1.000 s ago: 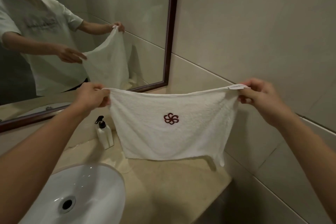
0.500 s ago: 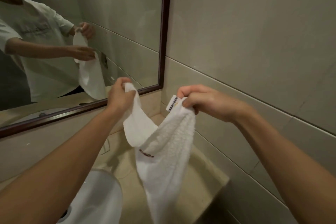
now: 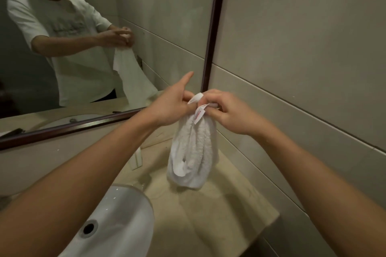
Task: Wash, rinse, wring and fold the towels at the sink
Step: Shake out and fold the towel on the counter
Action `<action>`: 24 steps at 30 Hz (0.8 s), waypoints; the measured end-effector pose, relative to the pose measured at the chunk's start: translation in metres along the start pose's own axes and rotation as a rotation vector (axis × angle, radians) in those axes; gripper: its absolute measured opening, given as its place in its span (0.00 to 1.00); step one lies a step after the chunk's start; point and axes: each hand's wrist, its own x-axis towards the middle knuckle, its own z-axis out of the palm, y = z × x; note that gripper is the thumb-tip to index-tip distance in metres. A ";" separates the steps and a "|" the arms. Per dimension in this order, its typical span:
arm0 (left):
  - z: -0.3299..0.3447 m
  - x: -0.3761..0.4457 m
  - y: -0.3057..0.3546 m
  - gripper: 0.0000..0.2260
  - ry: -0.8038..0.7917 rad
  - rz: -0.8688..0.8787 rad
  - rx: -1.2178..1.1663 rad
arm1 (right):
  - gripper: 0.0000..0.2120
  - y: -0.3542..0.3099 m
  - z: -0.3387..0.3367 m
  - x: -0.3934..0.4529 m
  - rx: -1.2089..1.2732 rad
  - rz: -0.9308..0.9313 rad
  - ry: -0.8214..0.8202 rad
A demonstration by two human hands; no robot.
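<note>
One sewn-in label (image 3: 198, 115) on the white towel (image 3: 193, 152), hanging from the top edge just below where the left hand (image 3: 170, 106) and right hand (image 3: 227, 110) pinch the corners together. Red print runs along the label; letters too small and blurred to read. A second white tab (image 3: 194, 98) sticks up between the two hands, no print visible. Faint chest print on the T-shirt (image 3: 66, 27) in the mirror, beyond the left hand: illegible.

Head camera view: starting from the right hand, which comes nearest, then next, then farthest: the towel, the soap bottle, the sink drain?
From the right hand:
1. Towel, pinched in it, hanging just below.
2. Soap bottle, lower left, behind the left forearm.
3. Sink drain, far lower left.
</note>
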 end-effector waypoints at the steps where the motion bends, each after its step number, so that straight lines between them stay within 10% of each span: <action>1: 0.002 0.000 -0.002 0.39 0.083 0.032 0.085 | 0.07 0.002 0.001 0.002 -0.078 -0.010 0.034; 7: 0.029 -0.013 -0.047 0.05 0.247 0.008 0.689 | 0.08 0.012 0.006 -0.004 -0.308 -0.084 0.082; 12: 0.055 -0.020 -0.094 0.10 0.243 -0.684 -0.047 | 0.12 0.023 0.012 -0.014 -0.412 -0.128 -0.001; 17: 0.060 -0.025 -0.116 0.07 0.088 -0.970 -0.067 | 0.08 0.035 0.022 -0.030 -0.411 -0.107 -0.074; 24: -0.022 -0.002 -0.051 0.04 -0.277 -0.699 0.286 | 0.03 0.064 0.002 -0.055 -0.441 -0.022 -0.096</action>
